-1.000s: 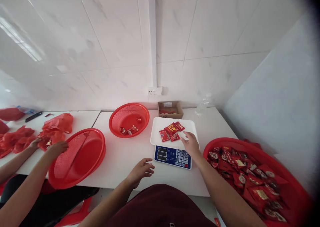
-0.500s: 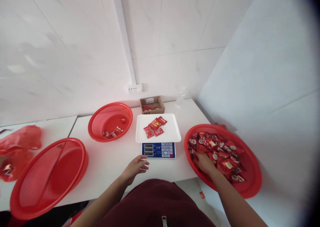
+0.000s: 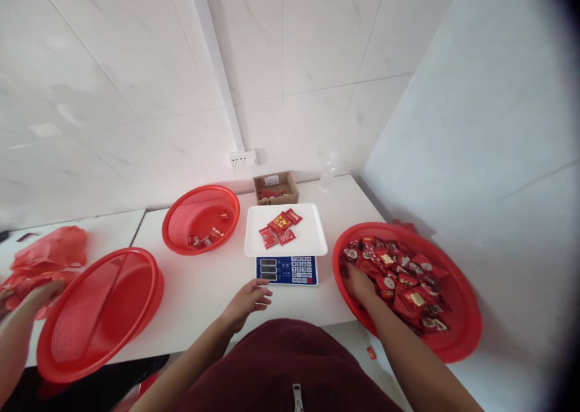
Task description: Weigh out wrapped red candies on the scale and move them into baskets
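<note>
My left hand [image 3: 248, 303] hovers just in front of the scale's blue keypad panel [image 3: 287, 270], fingers loosely spread and nothing in them. On the scale's white tray [image 3: 312, 234] lie several red packets [image 3: 280, 223], overlapping near its middle. My right hand [image 3: 359, 284] reaches into the left side of a red plastic basket [image 3: 469, 333] filled with small red wrapped packets [image 3: 410, 294]. Its fingertips are sunk among those packets, so whether they grip one is hidden.
A red basket [image 3: 170, 218] with a few packets stands left of the scale; another red basket [image 3: 154, 306] is nearer. Behind the scale sits a cardboard box [image 3: 292, 191], beside a clear plastic object [image 3: 327, 176]. At far left, another person's hands [image 3: 48, 292] touch red plastic bags [image 3: 49, 249].
My right hand has shifted slightly up and left inside the basket. Another person's hands and forearm have come in at the far left over the red bags. My left hand stays nearly still.
</note>
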{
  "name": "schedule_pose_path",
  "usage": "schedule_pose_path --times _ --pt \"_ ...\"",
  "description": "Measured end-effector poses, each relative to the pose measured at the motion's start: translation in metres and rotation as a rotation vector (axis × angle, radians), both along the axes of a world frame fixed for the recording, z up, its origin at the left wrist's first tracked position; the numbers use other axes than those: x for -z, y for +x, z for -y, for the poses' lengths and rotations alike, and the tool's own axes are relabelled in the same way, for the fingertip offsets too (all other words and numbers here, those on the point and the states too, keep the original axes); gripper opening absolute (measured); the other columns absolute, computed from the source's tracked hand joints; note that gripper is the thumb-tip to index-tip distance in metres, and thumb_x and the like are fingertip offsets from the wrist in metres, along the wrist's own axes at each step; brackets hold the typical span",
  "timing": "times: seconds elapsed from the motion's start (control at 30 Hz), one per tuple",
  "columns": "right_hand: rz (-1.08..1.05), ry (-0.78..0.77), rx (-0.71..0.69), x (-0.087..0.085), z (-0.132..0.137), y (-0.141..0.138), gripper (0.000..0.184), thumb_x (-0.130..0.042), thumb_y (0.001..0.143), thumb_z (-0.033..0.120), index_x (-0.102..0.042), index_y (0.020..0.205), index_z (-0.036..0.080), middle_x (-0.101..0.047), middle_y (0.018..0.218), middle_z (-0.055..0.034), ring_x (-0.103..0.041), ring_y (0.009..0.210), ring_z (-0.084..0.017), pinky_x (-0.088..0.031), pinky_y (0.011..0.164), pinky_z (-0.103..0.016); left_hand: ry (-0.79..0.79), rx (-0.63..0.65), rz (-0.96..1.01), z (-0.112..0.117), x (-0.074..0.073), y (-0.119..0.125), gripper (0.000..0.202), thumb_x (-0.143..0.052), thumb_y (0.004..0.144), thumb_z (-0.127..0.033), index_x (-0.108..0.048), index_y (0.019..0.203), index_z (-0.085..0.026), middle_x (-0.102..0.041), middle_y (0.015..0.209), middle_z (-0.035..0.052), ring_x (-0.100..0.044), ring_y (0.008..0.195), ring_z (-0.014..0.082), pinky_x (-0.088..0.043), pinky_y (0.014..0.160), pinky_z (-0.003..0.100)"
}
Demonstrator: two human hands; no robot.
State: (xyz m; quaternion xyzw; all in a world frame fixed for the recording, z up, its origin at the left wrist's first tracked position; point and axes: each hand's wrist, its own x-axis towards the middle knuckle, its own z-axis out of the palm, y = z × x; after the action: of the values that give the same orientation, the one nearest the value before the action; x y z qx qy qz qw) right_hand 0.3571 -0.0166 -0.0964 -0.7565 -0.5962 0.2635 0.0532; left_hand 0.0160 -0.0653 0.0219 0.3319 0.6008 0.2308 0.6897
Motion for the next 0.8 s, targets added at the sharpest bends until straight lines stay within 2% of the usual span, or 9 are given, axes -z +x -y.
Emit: schedule_pose_path --times 0.17,0.37,0.47,0.63,0.7,0.8 --pt "-0.107 0.041 0.096 0.005 -0.010 0.016 0.039 -0.041 0.079 0.016 -0.056 0.115 0.016 -0.069 0.107 -0.0124 -0.066 0.094 -0.019 -0.048 0.079 -0.028 0.002 -0.033 -0.005 0.003 -0.003 0.003 0.046 -0.065 0.073 -0.042 -0.054 0.110 -0.017 -0.060 0.102 0.0090 -0.059 0.085 0.0161 -0.045 0.078 0.031" --pt "-0.216 0.091 0.036 0.014 -0.012 0.010 0.040 -0.057 0.069 0.016 -0.061 0.108 0.019 -0.070 0.100 -0.0091 -0.065 0.092 -0.020 -0.047 0.078 -0.028 -0.011 -0.059 0.014 0.007 -0.004 0.007 0.047 -0.066 0.072 -0.042 -0.054 0.110 -0.017 -0.060 0.102 0.0093 -0.059 0.084 0.0161 -0.045 0.078 0.030" --pt "-0.226 0.094 0.051 0.014 -0.008 0.006 0.035 -0.057 0.070 0.018 -0.062 0.104 0.020 -0.070 0.099 -0.0088 -0.064 0.089 -0.020 -0.046 0.077 -0.028 -0.006 -0.070 0.004 0.009 -0.003 0.005 0.046 -0.066 0.072 -0.042 -0.054 0.109 -0.017 -0.061 0.102 0.0095 -0.059 0.084 0.0162 -0.045 0.077 0.030" --pt "-0.247 0.077 0.104 0.001 -0.001 0.012 0.029 -0.054 0.074 0.029 -0.060 0.100 0.018 -0.070 0.091 -0.0087 -0.064 0.081 -0.020 -0.047 0.073 -0.029 -0.011 -0.084 -0.002 0.011 -0.003 0.003 0.045 -0.065 0.072 -0.041 -0.054 0.109 -0.016 -0.061 0.102 0.0089 -0.059 0.083 0.0148 -0.045 0.076 0.029" --pt "-0.247 0.079 0.138 -0.008 -0.001 0.015 0.034 -0.051 0.077 0.039 -0.060 0.100 0.016 -0.070 0.089 -0.0110 -0.064 0.082 -0.023 -0.047 0.074 -0.033 -0.013 -0.090 0.004 0.011 -0.004 0.003 0.045 -0.065 0.072 -0.040 -0.054 0.108 -0.016 -0.060 0.100 0.0087 -0.059 0.082 0.0144 -0.045 0.076 0.029" --pt "-0.231 0.134 0.295 -0.025 -0.007 0.017 0.047 -0.048 0.076 0.053 -0.063 0.095 0.014 -0.069 0.087 -0.0159 -0.063 0.089 -0.029 -0.046 0.079 -0.039 -0.016 -0.097 0.007 0.012 -0.005 0.001 0.046 -0.066 0.071 -0.039 -0.054 0.108 -0.016 -0.060 0.100 0.0086 -0.059 0.081 0.0145 -0.045 0.076 0.029"
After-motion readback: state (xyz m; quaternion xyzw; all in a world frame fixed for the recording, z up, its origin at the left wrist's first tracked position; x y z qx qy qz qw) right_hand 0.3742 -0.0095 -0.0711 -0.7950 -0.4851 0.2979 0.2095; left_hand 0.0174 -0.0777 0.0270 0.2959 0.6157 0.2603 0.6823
